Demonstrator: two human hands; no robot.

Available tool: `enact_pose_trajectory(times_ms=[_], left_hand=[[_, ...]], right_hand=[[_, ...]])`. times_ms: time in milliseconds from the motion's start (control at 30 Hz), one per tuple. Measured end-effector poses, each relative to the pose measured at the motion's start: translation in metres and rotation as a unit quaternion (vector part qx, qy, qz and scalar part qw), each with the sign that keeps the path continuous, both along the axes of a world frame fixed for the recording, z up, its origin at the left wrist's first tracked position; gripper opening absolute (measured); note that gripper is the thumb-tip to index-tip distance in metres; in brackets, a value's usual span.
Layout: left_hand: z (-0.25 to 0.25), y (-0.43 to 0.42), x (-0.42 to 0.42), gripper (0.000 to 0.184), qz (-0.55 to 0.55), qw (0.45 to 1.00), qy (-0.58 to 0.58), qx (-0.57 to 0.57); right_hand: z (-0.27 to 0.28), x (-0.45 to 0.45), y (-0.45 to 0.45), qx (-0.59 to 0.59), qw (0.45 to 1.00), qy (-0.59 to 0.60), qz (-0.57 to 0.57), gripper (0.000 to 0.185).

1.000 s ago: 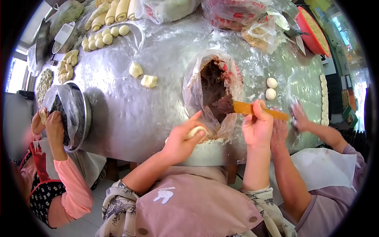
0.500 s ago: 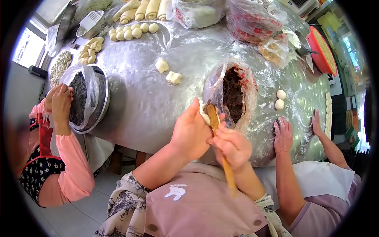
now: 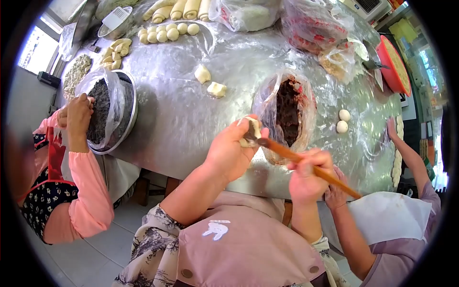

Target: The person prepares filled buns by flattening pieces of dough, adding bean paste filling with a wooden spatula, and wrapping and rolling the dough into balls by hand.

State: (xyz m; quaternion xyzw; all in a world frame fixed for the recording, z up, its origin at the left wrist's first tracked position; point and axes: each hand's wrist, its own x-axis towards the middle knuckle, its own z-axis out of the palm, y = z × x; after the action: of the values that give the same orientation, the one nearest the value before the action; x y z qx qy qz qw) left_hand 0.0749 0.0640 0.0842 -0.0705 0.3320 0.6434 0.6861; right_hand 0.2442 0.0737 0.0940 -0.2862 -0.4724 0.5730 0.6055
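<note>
My left hand (image 3: 233, 149) holds a piece of dough (image 3: 256, 125) with dark filling on it, fingers curled around its sides. My right hand (image 3: 311, 176) grips a long wooden stick (image 3: 282, 151), whose dark-smeared tip touches or nearly touches the filled dough. Just beyond, an open plastic bag (image 3: 266, 101) contains dark red-brown paste (image 3: 288, 115). Two pale dough pieces (image 3: 202, 73) lie on the floured metal table (image 3: 177, 119), further back and to the left.
At left, a person's hands (image 3: 80, 112) are at a metal bowl (image 3: 135, 105) of dark grey filling. Another person's hand (image 3: 336, 190) is close beside my right hand. Two round dough balls (image 3: 342, 126), a red basin (image 3: 395, 67) and dough rolls (image 3: 177, 9) also sit on the table.
The stick has swung away from the dough toward the right, with my right hand farther right. Dark filling now shows on the dough. The neighbour's near hand has drawn back toward the table edge.
</note>
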Motion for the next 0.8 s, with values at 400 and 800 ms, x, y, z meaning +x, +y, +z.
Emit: enact_pose_trajectory(times_ms=[400,800], left_hand=[[-0.010,-0.009,-0.012,0.035,-0.021,0.997,-0.076,0.020],[-0.015,-0.013,-0.008,0.034,-0.081,0.992,-0.080,0.048]], right_hand=[[-0.028,0.006,0.094,-0.013,0.832,-0.538,-0.131,0.019],[0.001,0.018,0.014,0.117,0.835,-0.532,-0.076,0.049]])
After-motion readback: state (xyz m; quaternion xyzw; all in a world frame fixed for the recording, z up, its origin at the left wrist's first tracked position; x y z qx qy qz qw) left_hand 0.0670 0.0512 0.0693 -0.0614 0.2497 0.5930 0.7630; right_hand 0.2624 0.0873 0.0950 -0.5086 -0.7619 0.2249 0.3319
